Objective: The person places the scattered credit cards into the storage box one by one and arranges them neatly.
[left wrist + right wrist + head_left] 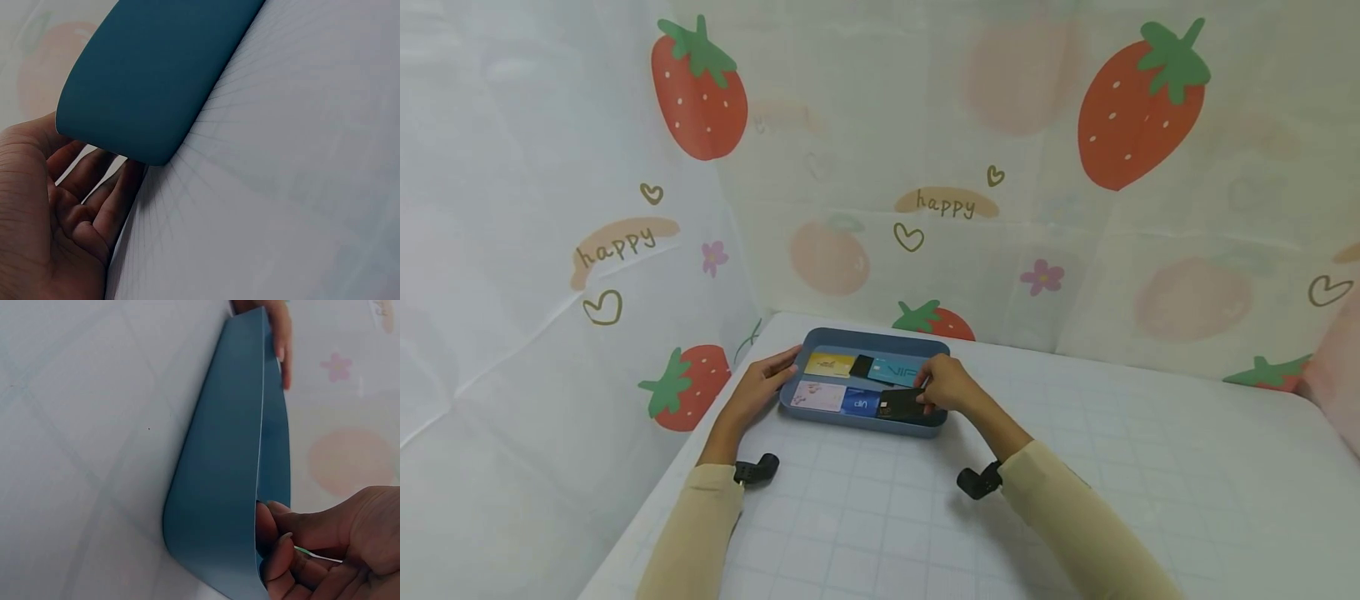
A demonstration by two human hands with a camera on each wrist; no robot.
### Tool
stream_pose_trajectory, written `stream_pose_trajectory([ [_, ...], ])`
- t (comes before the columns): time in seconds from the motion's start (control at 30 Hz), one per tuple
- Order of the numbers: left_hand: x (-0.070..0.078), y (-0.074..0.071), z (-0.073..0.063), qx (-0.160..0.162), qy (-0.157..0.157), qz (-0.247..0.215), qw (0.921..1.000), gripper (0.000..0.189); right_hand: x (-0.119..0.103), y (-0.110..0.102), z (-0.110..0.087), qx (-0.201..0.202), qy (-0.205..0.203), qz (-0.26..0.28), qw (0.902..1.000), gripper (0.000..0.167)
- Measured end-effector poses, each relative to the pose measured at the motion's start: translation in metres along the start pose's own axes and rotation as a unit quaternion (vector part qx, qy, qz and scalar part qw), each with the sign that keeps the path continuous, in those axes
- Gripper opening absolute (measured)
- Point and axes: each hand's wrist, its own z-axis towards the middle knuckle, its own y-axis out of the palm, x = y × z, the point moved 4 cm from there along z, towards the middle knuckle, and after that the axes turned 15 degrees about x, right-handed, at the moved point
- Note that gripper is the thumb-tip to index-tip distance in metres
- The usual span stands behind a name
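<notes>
A shallow blue-grey tray [865,425] lies on the table with cards in two rows. At its left end my left hand [760,385] holds the wall, the thumb side at the rim and the other fingers against the outside in the left wrist view [69,219]. My right hand [946,383] reaches over the right end and pinches a black card [898,405] in the near row. Beside that card are a blue VIP card [860,402] and a pale floral card [817,396]. The far row has a yellow card [830,365], a black card [861,367] and a teal card [891,370].
A white table with a pale grid cloth [1075,467] extends in front of the tray and to its right. Behind and at the left hangs a white curtain [865,150] printed with strawberries. A black wrist camera [758,469] sits on the left forearm, another [979,482] on the right.
</notes>
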Motion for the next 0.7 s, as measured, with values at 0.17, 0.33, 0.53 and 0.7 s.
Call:
stream_pose_trajectory([
  [0.17, 0.0000, 0.0000, 0.0001, 0.004, 0.001, -0.002, 1.0000, 0.050, -0.0007, 0.0011, 0.0007, 0.002, -0.001, -0.006, 1.0000, 0.014],
  [0.33, -0.0003, 0.0002, -0.0003, 0.007, 0.000, 0.000, 1.0000, 0.050, 0.0011, 0.0038, 0.0028, 0.004, -0.001, -0.018, 0.9998, 0.014],
  [0.53, -0.0020, 0.0003, 0.0009, 0.007, 0.002, -0.001, 1.0000, 0.050, 0.0024, 0.0054, 0.0046, 0.008, -0.006, -0.036, 0.9993, 0.010],
  [0.7, -0.0038, 0.0007, 0.0030, 0.007, 0.004, 0.001, 1.0000, 0.049, 0.0028, 0.0059, 0.0062, 0.012, -0.008, -0.051, 0.9986, 0.007],
])
